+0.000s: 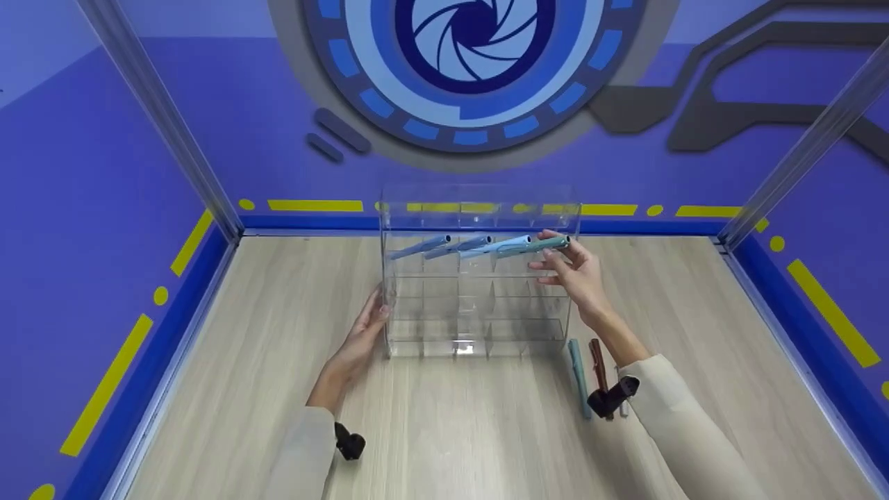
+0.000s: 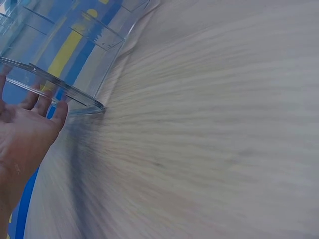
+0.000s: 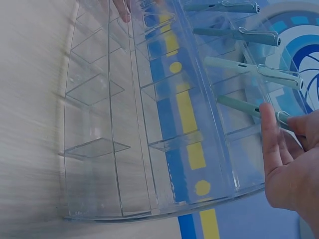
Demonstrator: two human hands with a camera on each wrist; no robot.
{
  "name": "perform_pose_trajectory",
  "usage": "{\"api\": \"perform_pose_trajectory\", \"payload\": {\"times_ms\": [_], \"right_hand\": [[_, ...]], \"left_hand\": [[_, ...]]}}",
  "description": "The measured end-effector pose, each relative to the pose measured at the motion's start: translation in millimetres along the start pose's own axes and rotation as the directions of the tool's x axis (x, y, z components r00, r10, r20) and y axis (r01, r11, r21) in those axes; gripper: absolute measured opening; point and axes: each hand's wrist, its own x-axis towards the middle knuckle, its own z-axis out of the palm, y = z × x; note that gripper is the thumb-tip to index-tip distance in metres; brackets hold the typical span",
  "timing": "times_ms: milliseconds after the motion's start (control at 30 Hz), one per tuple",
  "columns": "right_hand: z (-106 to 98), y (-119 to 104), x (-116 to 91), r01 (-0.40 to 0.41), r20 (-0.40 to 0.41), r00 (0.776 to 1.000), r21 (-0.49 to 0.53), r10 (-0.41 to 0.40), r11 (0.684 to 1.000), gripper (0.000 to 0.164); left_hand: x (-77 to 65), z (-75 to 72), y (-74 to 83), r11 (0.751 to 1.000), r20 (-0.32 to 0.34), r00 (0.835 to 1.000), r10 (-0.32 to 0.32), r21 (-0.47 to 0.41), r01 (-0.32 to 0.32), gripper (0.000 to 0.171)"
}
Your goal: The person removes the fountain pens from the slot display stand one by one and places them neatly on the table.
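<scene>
A clear acrylic pen rack (image 1: 476, 333) with tiered compartments stands on the table. Its upper tier carries two darker blue pens (image 1: 420, 247) (image 1: 458, 246) and a light blue pen (image 1: 496, 246), all lying at a slant. Beside them, at the right end, is a green pen (image 1: 549, 243). My right hand (image 1: 573, 271) pinches that pen near its clip end, as the right wrist view also shows. My left hand (image 1: 361, 337) rests against the rack's left side, fingers extended along the clear panel (image 2: 65, 84).
Right of the rack's front, a teal pen (image 1: 578, 375) and a dark red pen (image 1: 598, 364) lie on the wooden table (image 1: 444, 430). A silvery pen (image 1: 624, 406) is partly hidden by the right wrist camera (image 1: 612, 397). A blue patterned wall (image 1: 250, 125) rises behind.
</scene>
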Motion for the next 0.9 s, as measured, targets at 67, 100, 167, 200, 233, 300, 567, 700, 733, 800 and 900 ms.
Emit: {"api": "perform_pose_trajectory", "payload": {"times_ms": [67,100,167,200,233,300,567,700,733,800,900], "right_hand": [[0.6,-0.1,-0.3,0.009,-0.001,1.000,0.003,-0.009,1.000,0.038],[0.5,-0.2,-0.3,0.013,-0.001,1.000,0.009,-0.013,1.000,0.038],[0.7,-0.5,-0.5,0.026,0.003,1.000,0.022,-0.026,0.999,0.036],[0.7,-0.7,-0.5,0.031,0.006,0.999,0.030,-0.031,0.999,0.035],[0.8,-0.6,-0.4,0.040,0.010,0.999,0.044,-0.040,0.998,0.035],[0.7,-0.4,-0.7,0.054,0.012,0.998,0.058,-0.055,0.997,0.035],[-5.7,-6.8,-9.4,0.125,-0.016,0.992,0.113,-0.124,0.986,0.038],[-11.6,-15.1,-14.7,0.163,-0.057,0.986,0.120,-0.157,0.979,0.040],[-14.3,-17.1,-17.2,0.165,-0.072,0.985,0.122,-0.158,0.979,0.042],[-19.0,-21.5,-21.9,0.164,-0.091,0.984,0.124,-0.153,0.979,0.044],[-26.3,-28.0,-28.3,0.159,-0.130,0.981,0.136,-0.141,0.978,0.046]], "left_hand": [[0.1,0.8,-0.1,1.000,0.001,1.000,-0.007,-0.001,0.007,0.073],[0.3,0.9,-0.4,1.000,0.001,1.000,-0.004,-0.001,0.004,0.074],[0.1,1.1,-1.1,1.000,0.004,1.000,0.002,-0.002,-0.002,0.075],[-0.1,1.1,-1.1,1.000,0.005,1.000,0.004,-0.004,-0.004,0.076],[-0.1,0.9,-1.3,1.000,0.005,1.000,0.005,-0.008,-0.005,0.077],[-0.5,0.4,-1.2,1.000,0.006,1.000,0.007,-0.010,-0.007,0.077],[-1.0,-2.1,-2.2,1.000,0.006,1.000,-0.005,-0.020,0.005,0.077],[-0.2,-3.8,-0.6,1.000,0.024,1.000,0.006,-0.012,-0.006,0.075],[0.5,-3.0,-0.7,1.000,0.026,1.000,0.009,-0.011,-0.008,0.075],[0.6,-1.8,-0.4,1.000,0.023,1.000,0.009,-0.012,-0.008,0.074],[1.5,0.0,0.6,1.000,0.023,1.000,0.010,-0.013,-0.010,0.074]]}}
